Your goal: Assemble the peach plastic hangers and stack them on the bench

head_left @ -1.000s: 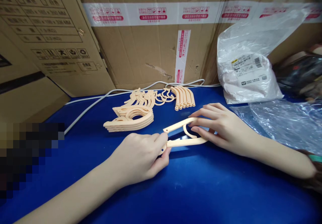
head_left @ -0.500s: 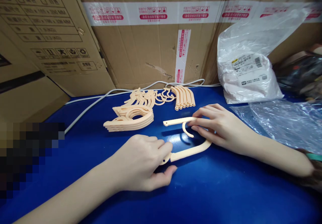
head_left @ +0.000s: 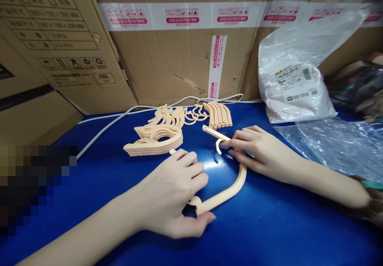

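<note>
A cream plastic folding hanger (head_left: 229, 192) lies across the middle of the blue table, its curved arm bowing to the right. My right hand (head_left: 254, 150) is closed on its middle, where a small hook (head_left: 219, 146) pokes out to the left. The other, straight arm (head_left: 214, 132) points up and left from these fingers. My left hand (head_left: 176, 194) is closed over a second cream hanger piece (head_left: 195, 201), mostly hidden under the palm. That piece's rounded end meets the near end of the curved arm, and its other tip shows beyond the knuckles. My left thumb lies beside this joint.
Stacked cream hanger pieces (head_left: 155, 146) lie beyond my left hand. Behind them are more curved pieces (head_left: 169, 116), loose hooks (head_left: 196, 114) and a row of arms (head_left: 220, 114). A white cable (head_left: 104, 128), cardboard boxes (head_left: 179, 58) and a white plastic bag (head_left: 296, 86) stand around the back.
The hanger has turned in my right hand: its straight arm swung away and its curved arm's end came nearer me. My left fingers shifted, and a hidden piece's tip now shows beyond them.
</note>
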`<state>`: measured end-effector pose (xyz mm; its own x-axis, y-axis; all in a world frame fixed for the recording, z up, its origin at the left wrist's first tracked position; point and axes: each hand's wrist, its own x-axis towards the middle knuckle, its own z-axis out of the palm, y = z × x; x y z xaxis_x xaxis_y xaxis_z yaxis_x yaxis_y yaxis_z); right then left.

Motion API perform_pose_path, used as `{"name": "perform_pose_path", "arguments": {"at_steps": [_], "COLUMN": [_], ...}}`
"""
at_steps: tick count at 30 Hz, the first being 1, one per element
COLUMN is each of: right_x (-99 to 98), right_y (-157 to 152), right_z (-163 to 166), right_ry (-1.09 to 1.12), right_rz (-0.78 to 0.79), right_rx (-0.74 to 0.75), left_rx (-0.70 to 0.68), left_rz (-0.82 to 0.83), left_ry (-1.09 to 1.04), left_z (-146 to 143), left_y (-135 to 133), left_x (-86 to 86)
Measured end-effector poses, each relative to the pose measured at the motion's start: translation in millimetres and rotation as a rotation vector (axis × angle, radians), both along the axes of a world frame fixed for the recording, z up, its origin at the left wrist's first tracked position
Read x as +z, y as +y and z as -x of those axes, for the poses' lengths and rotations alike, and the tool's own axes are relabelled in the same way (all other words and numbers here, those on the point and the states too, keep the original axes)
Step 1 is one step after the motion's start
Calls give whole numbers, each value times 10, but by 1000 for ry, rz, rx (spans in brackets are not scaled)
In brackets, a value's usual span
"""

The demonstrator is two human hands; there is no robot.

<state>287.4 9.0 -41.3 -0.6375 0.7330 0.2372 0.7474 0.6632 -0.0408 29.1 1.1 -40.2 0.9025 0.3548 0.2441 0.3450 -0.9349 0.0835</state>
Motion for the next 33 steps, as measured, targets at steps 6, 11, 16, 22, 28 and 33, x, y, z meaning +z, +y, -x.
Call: {"name": "perform_pose_path", "arguments": {"at_steps": [6,11,16,22,28,33], "right_x": [-5,-20,-14,-12,-21,-40], "right_y": [-1,1,-13,-28,-33,-31], "right_z": [14,16,24,23,15,11], "right_ry": [-19,-42,-73,-117,-146,-148], "right_rz": [21,12,18,36,22,-32], "right_rx": [-12,-20,-41,-64,-56,-41], "left_rx": [67,68,80,211,292,295], "left_rz": [-38,-32,-152,-422,-360,-294], "left_ry": [-30,-20,-52,-30,60,37], "left_z": [-2,1,-3,37,34,15], "left_y": [36,51,40,26,20,6], "left_x": [-56,-56,-31,23,32,14]}}
